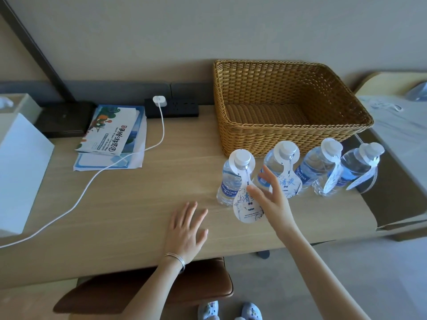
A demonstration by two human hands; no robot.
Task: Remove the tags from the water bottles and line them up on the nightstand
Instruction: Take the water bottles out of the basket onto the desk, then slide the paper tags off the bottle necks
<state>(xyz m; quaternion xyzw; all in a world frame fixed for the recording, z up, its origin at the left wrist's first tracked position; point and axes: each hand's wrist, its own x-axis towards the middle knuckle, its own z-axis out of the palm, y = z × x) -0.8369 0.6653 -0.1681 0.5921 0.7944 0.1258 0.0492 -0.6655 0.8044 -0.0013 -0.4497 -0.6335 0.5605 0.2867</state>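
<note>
Four tagged water bottles [309, 167] are stood in a row on the wooden tabletop [115, 204], before a wicker basket [288, 139]; brochures [113, 135] and a white cable [92, 181] are laid at left. The left hand [187, 229] is spread flat on the wood; the right hand [275, 202] is held wide open at the leftmost tag [248, 211], nothing gripped.

4 clear plastic water bottles [228, 183], white caps, blue labels | all upright, one close row near right end of pale wooden counter [138, 204] | white pear-shaped paper tags [248, 211], blue print, one looped on each neck, hanging down | two right-hand tags turned sideways
</note>
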